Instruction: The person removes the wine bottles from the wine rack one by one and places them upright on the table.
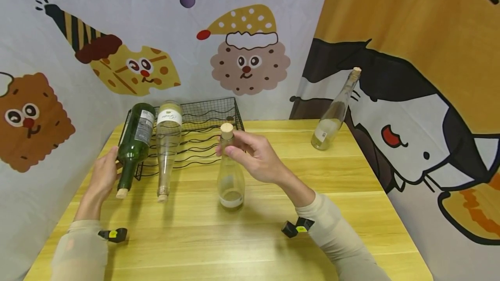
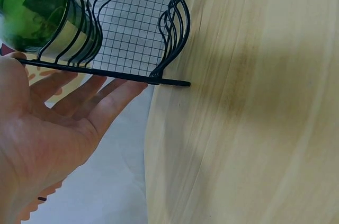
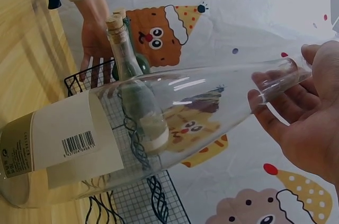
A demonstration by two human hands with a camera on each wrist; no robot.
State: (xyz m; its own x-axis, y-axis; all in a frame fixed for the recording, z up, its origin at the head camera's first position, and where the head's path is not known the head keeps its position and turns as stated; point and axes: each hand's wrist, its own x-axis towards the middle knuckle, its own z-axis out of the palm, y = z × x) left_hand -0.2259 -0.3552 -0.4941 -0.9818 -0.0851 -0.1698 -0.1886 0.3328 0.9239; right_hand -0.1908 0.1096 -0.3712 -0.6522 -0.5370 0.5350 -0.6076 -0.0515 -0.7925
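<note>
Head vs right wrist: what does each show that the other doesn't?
Head only: the corked bottle at far right, plus the cork of the held clear bottle.
Right wrist only: a barcode on the held bottle's label.
Both: the right hand holding that bottle by the neck, the left hand at the wire rack, and the green bottle and second clear bottle on it.

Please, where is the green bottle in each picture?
Head: green bottle at left, neck toward the wearer.
Left wrist: green bottle top left, cut off by the edge.
Right wrist: green bottle upper left, partly behind a clear bottle.
Shared landmark: black wire rack.
</note>
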